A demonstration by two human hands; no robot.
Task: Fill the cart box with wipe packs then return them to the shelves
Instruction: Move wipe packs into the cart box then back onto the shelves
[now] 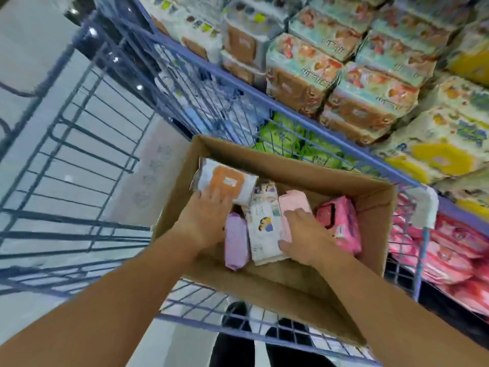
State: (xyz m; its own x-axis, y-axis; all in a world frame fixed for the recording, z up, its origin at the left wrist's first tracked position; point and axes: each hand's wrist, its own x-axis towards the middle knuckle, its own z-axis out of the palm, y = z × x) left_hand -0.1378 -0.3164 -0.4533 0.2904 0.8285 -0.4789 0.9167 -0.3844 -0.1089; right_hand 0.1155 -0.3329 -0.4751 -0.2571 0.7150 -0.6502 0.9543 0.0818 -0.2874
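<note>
Here, the blue wire cart (79, 234) fills the left side, its thin metal bars crossing in grids. A brown cardboard box (277, 282) sits inside it, open at the top, holding five soft plastic wipe packs in plain view.

The left hand (209, 221) lies with straight fingers on the orange-and-white pack (225, 181), which leans on the box's far-left wall. Its thumb is hidden, so I cannot tell whether it grips. Next come a purple pack (235, 242), a white cartoon-printed pack (264, 229) and a pale pink pack (293, 201), standing side by side. The right hand (307, 234) curls round the pale pink one. A bright pink pack (341, 223) leans just beside it.

Beyond the cart's right rail, stacked shelf packs (370, 96) crowd close.
</note>
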